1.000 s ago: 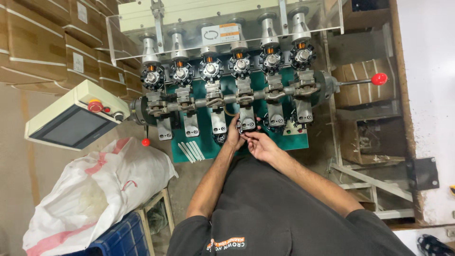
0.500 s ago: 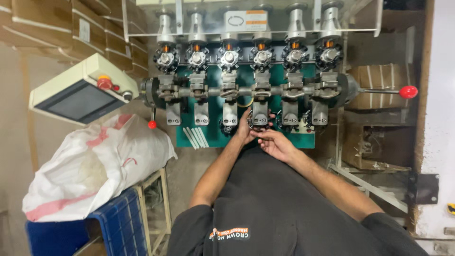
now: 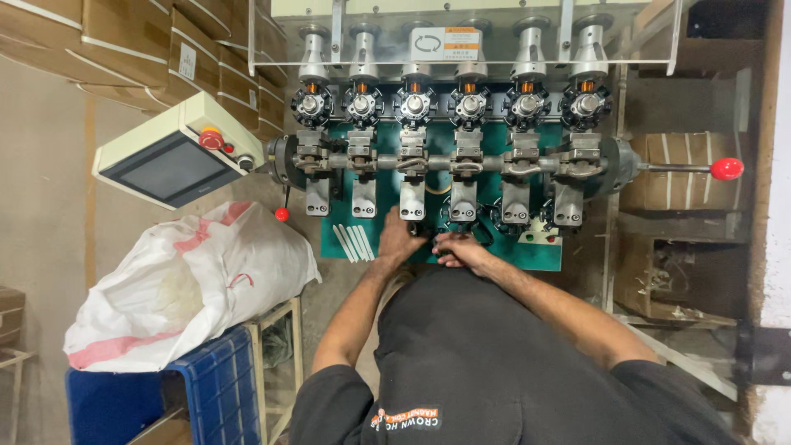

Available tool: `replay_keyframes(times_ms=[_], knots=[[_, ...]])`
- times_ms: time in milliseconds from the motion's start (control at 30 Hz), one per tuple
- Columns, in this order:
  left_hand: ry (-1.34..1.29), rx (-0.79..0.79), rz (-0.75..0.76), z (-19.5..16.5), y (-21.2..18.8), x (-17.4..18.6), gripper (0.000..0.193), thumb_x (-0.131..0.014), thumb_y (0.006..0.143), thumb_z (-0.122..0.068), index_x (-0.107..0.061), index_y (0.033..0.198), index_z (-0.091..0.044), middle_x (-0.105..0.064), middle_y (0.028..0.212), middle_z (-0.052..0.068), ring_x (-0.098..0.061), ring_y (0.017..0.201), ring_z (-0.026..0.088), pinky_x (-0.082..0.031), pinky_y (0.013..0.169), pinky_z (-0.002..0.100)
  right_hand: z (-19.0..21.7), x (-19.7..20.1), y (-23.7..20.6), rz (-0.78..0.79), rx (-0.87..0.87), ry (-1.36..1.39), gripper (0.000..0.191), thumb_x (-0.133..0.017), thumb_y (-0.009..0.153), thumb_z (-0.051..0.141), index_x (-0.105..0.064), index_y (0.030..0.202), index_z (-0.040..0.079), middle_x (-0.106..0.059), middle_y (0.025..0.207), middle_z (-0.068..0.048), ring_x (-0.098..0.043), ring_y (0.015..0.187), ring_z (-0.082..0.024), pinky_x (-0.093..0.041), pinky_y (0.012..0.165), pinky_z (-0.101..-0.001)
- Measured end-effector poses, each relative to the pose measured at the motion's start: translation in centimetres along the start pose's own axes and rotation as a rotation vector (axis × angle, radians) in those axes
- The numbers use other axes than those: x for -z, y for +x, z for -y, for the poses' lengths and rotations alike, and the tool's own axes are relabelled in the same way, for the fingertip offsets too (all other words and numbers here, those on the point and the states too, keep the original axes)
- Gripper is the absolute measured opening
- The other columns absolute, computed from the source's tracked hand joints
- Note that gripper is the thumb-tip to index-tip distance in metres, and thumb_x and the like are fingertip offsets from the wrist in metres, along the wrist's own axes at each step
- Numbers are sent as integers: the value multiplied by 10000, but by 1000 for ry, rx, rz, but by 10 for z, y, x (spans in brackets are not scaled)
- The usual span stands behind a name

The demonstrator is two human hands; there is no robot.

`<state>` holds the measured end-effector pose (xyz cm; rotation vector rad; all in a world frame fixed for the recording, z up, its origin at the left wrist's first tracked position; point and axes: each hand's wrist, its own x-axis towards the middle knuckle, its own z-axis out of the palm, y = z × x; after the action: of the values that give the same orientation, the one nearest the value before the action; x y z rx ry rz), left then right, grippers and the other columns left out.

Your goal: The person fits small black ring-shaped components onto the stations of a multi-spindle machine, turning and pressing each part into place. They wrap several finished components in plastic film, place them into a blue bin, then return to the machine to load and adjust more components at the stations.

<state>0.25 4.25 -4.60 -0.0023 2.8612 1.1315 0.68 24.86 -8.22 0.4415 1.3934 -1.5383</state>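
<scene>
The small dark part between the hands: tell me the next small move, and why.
Probably lift the small dark part to the empty-looking holder just above it. Both the left hand and the right hand meet on it at the green plate, right below that station. Whether the fingers grip it firmly cannot be told.

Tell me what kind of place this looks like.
Likely a small factory workshop: a multi-station winding machine with a control panel, stacked cardboard cartons, and a white sack beside it.
</scene>
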Motion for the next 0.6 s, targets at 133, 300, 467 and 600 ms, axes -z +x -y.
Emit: replay_keyframes(times_ms=[133, 300, 467, 600], knots=[[-512, 735, 7, -1, -6, -9, 486, -594, 951, -493, -545, 1080, -27, -662, 1033, 197, -670, 927, 389, -559, 833, 537, 4, -32, 14, -53, 84, -118, 241, -731, 928, 174, -661, 1140, 83, -751, 990, -48, -718, 828, -91, -583, 662, -234], [-1375, 937, -89, 22, 1, -7, 643, -373, 1110, -636, -530, 1135, -13, -654, 970, 154, -614, 876, 306, -553, 813, 494, 5, -50, 23, 40, 27, 365, 183, -726, 949, 178, -695, 1055, 32, -765, 980, -64, -744, 876, -132, -577, 685, -228], [-1830, 577, 184, 13, 14, -6, 641, -324, 1096, -509, -580, 1332, 28, -733, 1161, 143, -703, 1004, 289, -577, 917, 409, 3, -62, 26, 57, 152, 749, 121, -727, 894, 61, -687, 1008, 50, -753, 946, -56, -730, 820, -113, -535, 634, -221], [-1771, 475, 442, 6, 28, 10, 647, -287, 1086, -518, -593, 1306, 8, -727, 1152, 162, -704, 954, 289, -581, 883, 415, 6, -78, 9, 26, 129, 826, 116, -722, 932, 72, -724, 1043, 40, -735, 931, -20, -670, 758, -78, -519, 623, -216]])
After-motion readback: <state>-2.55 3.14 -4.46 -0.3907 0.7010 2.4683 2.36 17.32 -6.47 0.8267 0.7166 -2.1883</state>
